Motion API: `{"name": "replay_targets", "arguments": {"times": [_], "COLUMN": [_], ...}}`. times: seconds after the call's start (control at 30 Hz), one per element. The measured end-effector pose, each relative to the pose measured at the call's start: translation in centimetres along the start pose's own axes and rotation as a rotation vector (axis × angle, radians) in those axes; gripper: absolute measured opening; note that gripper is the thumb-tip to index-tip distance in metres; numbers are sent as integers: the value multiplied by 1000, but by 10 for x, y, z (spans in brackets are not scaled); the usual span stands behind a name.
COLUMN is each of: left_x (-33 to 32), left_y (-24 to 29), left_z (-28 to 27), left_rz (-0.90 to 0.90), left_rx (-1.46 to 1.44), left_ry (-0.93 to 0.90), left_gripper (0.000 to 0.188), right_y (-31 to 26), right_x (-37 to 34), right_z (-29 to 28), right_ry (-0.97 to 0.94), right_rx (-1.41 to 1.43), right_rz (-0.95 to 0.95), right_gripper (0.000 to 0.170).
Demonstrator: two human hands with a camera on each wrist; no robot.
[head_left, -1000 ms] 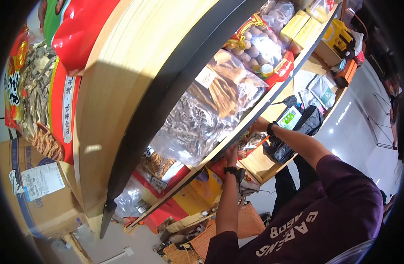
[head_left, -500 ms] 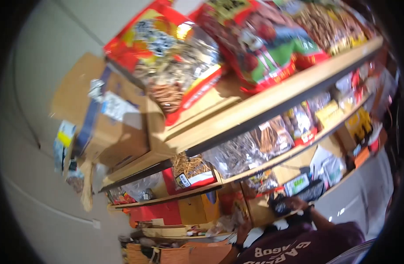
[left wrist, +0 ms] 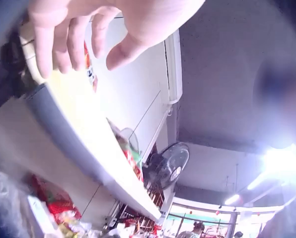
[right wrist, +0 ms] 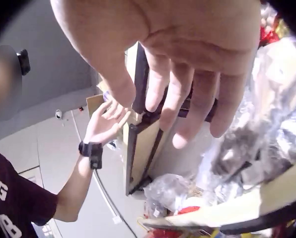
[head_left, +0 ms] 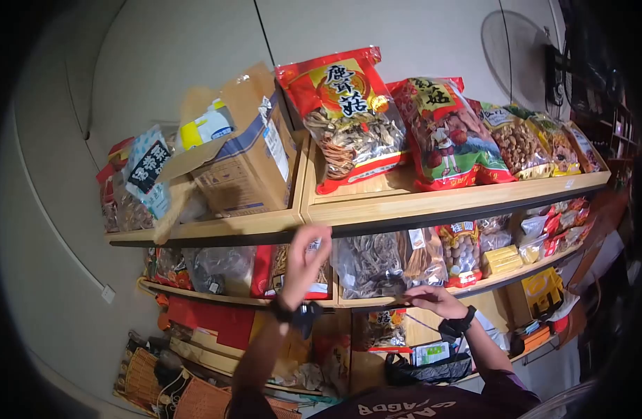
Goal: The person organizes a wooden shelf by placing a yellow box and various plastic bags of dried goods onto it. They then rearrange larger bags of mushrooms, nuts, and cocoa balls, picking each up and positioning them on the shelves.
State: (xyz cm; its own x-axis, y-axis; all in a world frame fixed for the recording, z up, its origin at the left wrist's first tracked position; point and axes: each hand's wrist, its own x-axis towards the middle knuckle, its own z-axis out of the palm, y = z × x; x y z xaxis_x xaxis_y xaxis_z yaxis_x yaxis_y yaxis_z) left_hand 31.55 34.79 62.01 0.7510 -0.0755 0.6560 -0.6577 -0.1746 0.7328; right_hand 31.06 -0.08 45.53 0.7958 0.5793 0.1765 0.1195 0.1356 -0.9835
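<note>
My left hand [head_left: 305,265] is raised in front of the upper shelf [head_left: 433,211], fingers loosely bent and holding nothing. In the left wrist view the fingertips of that hand [left wrist: 83,34] overlap the shelf's pale edge. Lower and to the right, my right hand [head_left: 436,300] is at the front edge of the middle shelf, its fingers loosely extended with nothing in them. Close behind it are a clear bag of dark dried strips [head_left: 370,262] and a bag of brown dried slices [head_left: 424,255]. The right wrist view shows the fingers [right wrist: 200,109] apart, beside clear plastic bags [right wrist: 237,153].
On the upper shelf stand a red mushroom bag [head_left: 356,126], another red bag [head_left: 447,136] and an opened cardboard box [head_left: 247,174]. The middle shelf holds a bag of round dried fruit [head_left: 461,255] and yellow blocks [head_left: 501,260]. Below lies a black plastic bag [head_left: 433,370]; wicker baskets [head_left: 202,398] stand lower left.
The head view has swung upright and leftward, bringing the upper shelf into full view. Both hands have risen from the lower shelf, the left one higher than the right.
</note>
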Motion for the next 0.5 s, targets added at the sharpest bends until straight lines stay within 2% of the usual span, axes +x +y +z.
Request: {"name": "replay_targets", "arguments": {"times": [0.03,0.07,0.1,0.13,0.17,0.23,0.27,0.3,0.33,0.43,0.5], "left_x": [33,54,71,91,105,127,139,152,162,185,203], "left_y": [1,20,34,48,57,62,56,42,38,36,12], "left_z": [-6,-3,-2,-8,-11,-6,-5,-4,-3,2,0], "left_rz": [56,-87,-195,-271,-274,-176,-192,-215,-238,-449,-489], "left_rx": [-6,-219,-222,-122,-26,38,30,19,6,-11,-56], "left_ry": [2,66,192,114,35,61,65,70,74,-53,-70], "left_gripper": [25,28,32,42,43,53,58,62,66,72,61], "right_y": [-15,-29,-41,-50,-48,-55,-51,-43,-35,-27,-20], "right_x": [9,15,18,19,19,13,10,8,7,-1,-9], "right_z": [8,17,28,36,43,52,54,56,56,59,59], "right_ry": [-57,-95,-134,-182,-219,-313,-352,-372,-409,-447,-429], "right_rx": [23,39,55,38,118,-42,-89,2,-2,18,81], "right_rz": [-41,-63,-83,-109,-84,-71,-55,34,20,55,56], "right_gripper": [32,32,31,30,30,30,31,31,31,32,32]}}
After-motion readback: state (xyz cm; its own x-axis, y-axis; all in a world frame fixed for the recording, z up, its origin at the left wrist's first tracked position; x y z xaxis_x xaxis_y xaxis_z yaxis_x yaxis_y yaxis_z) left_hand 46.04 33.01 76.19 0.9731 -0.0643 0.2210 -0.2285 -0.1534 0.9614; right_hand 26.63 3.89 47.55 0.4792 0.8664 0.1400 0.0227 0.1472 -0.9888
